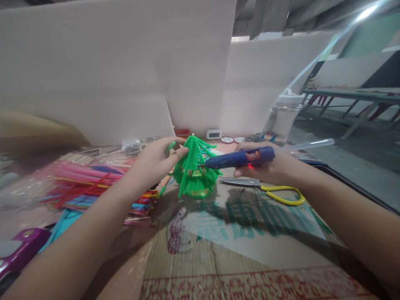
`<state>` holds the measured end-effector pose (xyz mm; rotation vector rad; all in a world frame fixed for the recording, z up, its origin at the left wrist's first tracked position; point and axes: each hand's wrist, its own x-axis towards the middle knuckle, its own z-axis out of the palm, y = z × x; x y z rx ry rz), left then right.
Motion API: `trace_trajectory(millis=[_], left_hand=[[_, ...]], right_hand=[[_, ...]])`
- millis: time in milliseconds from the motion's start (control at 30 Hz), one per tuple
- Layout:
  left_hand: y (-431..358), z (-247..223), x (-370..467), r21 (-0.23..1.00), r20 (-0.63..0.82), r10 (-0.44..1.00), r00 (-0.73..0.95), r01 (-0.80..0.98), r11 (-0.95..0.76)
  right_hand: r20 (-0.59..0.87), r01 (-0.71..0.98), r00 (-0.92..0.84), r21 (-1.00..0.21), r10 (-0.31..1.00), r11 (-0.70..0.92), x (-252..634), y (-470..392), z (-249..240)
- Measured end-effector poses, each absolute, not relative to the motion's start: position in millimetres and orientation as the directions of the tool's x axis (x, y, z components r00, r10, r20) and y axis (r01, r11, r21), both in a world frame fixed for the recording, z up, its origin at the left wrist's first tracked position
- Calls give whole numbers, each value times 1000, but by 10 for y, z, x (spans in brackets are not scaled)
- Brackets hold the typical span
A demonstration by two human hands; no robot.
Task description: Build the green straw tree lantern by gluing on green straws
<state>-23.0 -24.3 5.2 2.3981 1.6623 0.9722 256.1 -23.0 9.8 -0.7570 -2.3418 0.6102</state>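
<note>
In the middle of the table stands a small hut-like model (pixel 193 154) made of bright green pipe cleaners, its strands fanning down from a pointed top. My left hand (pixel 170 154) grips the model's upper left side, thumb on the strands and a green pipe cleaner end by the fingers. Wrapped in my right hand (pixel 243 170) is a blue hot glue gun (pixel 240 158), a red light glowing on it and a clear glue stick (pixel 309 145) poking out of the back. Its nozzle meets the model's right side; whether glue comes out cannot be seen.
Yellow-handled scissors (pixel 281 195) lie below my right hand. Bundles of coloured pipe cleaners (pixel 90 179) spread at left. A clear protractor (pixel 179 233) rests in front. Behind are a small digital timer (pixel 214 133) and a water bottle (pixel 286 114). A purple tool (pixel 25 250) is at lower left.
</note>
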Motion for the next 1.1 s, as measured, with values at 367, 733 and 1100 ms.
trace_trajectory(millis=[367, 733, 1100], left_hand=[[-240, 37, -242, 393, 460, 858, 229, 814, -428], [-237, 38, -247, 397, 464, 854, 236, 806, -439], [-251, 55, -239, 392, 449, 861, 238, 814, -429]], right_hand=[[414, 395, -646, -537, 641, 745, 2564, -185, 45], [389, 410, -648, -546, 655, 730, 2537, -203, 70], [395, 454, -634, -506, 665, 734, 2560, -204, 74]])
